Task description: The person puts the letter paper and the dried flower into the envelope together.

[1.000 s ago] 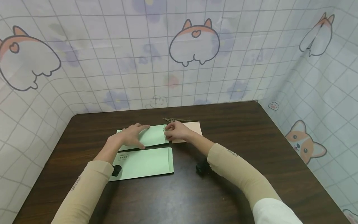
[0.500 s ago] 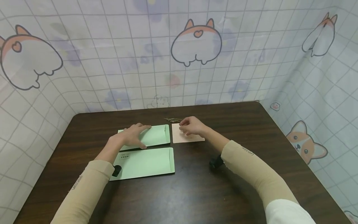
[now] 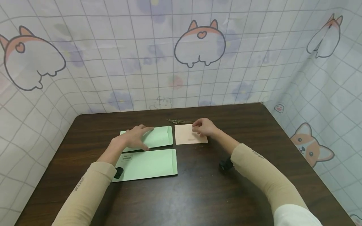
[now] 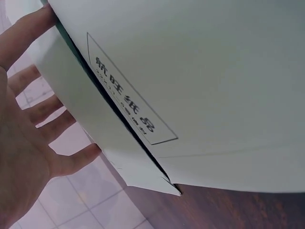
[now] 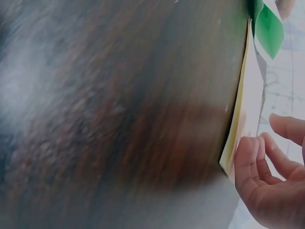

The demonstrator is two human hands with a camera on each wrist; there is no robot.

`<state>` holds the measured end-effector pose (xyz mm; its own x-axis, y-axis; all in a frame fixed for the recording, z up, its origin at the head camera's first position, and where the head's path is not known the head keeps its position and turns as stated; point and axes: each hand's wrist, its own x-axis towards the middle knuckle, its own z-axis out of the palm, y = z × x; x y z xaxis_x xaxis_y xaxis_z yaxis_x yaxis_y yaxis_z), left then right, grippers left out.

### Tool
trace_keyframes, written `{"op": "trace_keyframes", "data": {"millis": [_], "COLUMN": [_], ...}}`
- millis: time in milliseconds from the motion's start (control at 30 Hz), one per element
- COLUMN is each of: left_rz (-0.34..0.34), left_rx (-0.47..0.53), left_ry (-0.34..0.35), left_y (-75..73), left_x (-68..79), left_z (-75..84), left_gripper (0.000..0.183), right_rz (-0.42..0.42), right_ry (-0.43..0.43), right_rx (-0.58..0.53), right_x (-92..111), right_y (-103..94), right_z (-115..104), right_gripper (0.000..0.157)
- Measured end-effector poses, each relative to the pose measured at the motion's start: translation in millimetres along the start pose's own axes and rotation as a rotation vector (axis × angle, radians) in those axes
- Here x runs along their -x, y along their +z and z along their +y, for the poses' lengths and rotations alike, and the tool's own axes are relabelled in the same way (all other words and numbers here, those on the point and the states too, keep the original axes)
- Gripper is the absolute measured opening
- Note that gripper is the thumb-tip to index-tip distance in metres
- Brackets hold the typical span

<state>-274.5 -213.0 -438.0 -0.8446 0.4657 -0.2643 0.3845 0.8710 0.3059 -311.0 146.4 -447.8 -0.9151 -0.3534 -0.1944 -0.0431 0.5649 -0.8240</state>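
Note:
My left hand (image 3: 135, 137) rests spread on the far green envelope (image 3: 158, 137); in the left wrist view its fingers (image 4: 78, 160) lie straight along that envelope. Nearer to me lies a second green envelope (image 3: 150, 164), with printed characters in a box at its left end. My right hand (image 3: 205, 128) is over the right part of a pale peach paper (image 3: 184, 135). In the right wrist view its fingers (image 5: 248, 164) are loosely bent, with a gap to the thumb and nothing visible between them. Behind the paper lies a thin dried sprig (image 3: 175, 121), its right end partly hidden by the right hand.
Everything lies on a dark wooden table (image 3: 181, 201). A patterned cloth curtain (image 3: 141, 62) hangs along the back and sides. A small black device (image 3: 226, 164) sits at my right wrist, another (image 3: 119, 172) at my left.
My right hand has moved right, from the far envelope's flap end to over the peach paper, uncovering the flap and most of the paper. The left hand has stayed in place.

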Motion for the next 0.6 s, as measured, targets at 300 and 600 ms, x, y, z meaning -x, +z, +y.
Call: {"op": "trace_keyframes", "data": {"millis": [300,600], "left_rz": [0.0,0.002], "left_rx": [0.0,0.006], "left_ry": [-0.003,-0.001], "left_y": [0.6,1.6], "left_x": [0.8,-0.1], "left_z": [-0.1,-0.2], "left_gripper": [0.096,0.098], "right_rz": [0.054,0.159], "right_ry": [0.017,0.038], "right_rx": [-0.033,0.073], "right_x": [-2.1,-0.1], "right_y": [-11.2,-17.0], "right_z": [16.6,21.6], "right_gripper": [0.031,0.038]}}
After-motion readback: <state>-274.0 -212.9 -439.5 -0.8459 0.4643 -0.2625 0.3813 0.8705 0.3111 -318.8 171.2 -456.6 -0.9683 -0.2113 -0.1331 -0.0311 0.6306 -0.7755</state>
